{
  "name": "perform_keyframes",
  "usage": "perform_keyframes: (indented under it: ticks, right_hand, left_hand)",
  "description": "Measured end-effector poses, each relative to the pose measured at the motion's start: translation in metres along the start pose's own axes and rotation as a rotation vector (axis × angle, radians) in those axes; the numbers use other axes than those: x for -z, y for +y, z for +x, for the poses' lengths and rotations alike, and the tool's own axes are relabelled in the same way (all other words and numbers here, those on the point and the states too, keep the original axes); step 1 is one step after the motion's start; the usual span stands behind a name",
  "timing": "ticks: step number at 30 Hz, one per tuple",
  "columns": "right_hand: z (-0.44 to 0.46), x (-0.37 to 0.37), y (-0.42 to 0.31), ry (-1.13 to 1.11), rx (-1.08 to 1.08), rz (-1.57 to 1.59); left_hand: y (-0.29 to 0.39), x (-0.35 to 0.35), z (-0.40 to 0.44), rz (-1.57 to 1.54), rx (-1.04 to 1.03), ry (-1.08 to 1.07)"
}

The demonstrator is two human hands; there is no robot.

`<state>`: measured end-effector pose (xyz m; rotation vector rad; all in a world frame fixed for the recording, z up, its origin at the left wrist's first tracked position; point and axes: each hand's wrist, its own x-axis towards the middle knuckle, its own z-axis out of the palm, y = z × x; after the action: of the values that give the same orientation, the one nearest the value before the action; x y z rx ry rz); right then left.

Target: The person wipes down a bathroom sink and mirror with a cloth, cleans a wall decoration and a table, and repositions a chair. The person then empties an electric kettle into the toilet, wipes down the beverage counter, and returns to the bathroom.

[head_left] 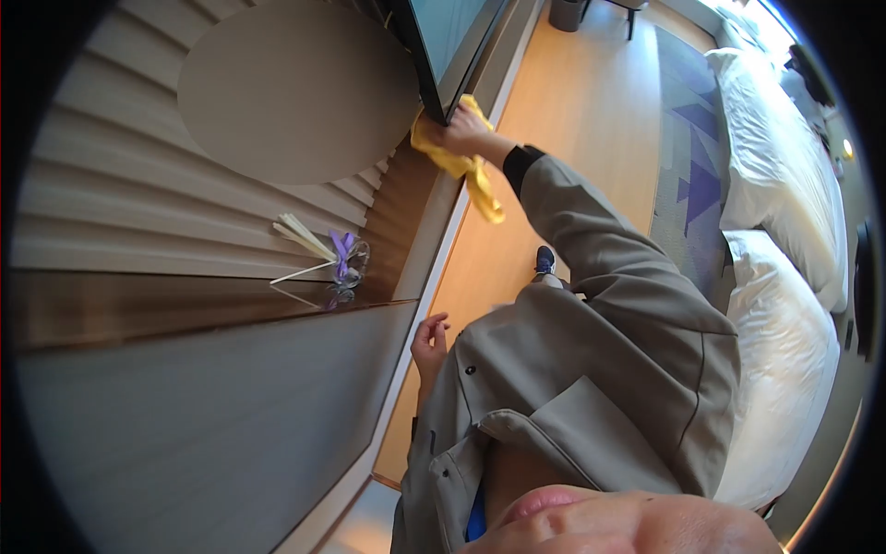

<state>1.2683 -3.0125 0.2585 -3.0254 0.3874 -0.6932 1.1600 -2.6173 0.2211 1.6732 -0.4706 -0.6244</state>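
My right hand [464, 132] is closed on a yellow cloth [482, 189] whose loose end hangs down. It is at the lower corner of a dark flat screen [454, 60], which partly hides the fingers. Beneath the cloth runs a brown shelf [399, 196] along the wall. At my left side, my left hand [430, 342] is held near the shelf's edge with its fingers loosely bent and apart, holding nothing. A small clear glass vase [349, 268] with a purple ribbon [342, 251] and pale sticks [305, 235] stands on the shelf, left of that hand.
Behind the shelf is a ribbed wall panel [120, 171] with a large round disc [295, 92]. On the right, white pillows or bedding [780, 175] lie beside a patterned rug [692, 138]. A dark bin [566, 14] stands far ahead on the wooden floor [581, 102].
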Motion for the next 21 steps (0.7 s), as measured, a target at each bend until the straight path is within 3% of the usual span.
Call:
perform_keyframes:
  ticks: [2,3,6,8,12,14,16,17,18,21]
  right_hand:
    - [0.017,-0.008,0.037,-0.036,0.132,-0.021]
    - [0.024,0.015,0.045,-0.12,0.132,0.009]
    - [0.042,-0.007,0.094,-0.103,0.142,0.049]
    - [0.048,-0.036,0.11,0.064,0.117,-0.064]
    - [0.069,0.002,0.15,-0.248,0.036,0.033]
    - [0.084,-0.024,0.199,-0.008,0.073,0.109]
    - [0.098,-0.042,0.225,0.04,0.047,0.141]
    - [0.108,-0.043,0.244,-0.108,0.033,0.127]
    - [0.11,-0.053,0.25,-0.108,0.026,0.116]
    - [0.13,-0.07,0.308,0.057,0.016,0.147]
  left_hand:
    - [0.009,-0.02,0.022,0.019,-0.004,0.09]
    - [0.013,-0.034,0.033,-0.027,-0.002,0.122]
    - [0.03,-0.079,0.07,-0.017,-0.019,0.137]
    - [0.022,-0.101,0.094,0.009,-0.015,0.094]
    - [0.046,-0.167,0.134,0.048,0.02,0.064]
    - [0.052,-0.203,0.168,-0.004,0.012,0.011]
    - [0.042,-0.217,0.194,-0.03,0.11,-0.1]
    - [0.043,-0.226,0.208,-0.021,0.099,-0.113]
    - [0.041,-0.228,0.213,0.025,0.088,-0.11]
    - [0.049,-0.256,0.265,0.111,0.057,-0.121]
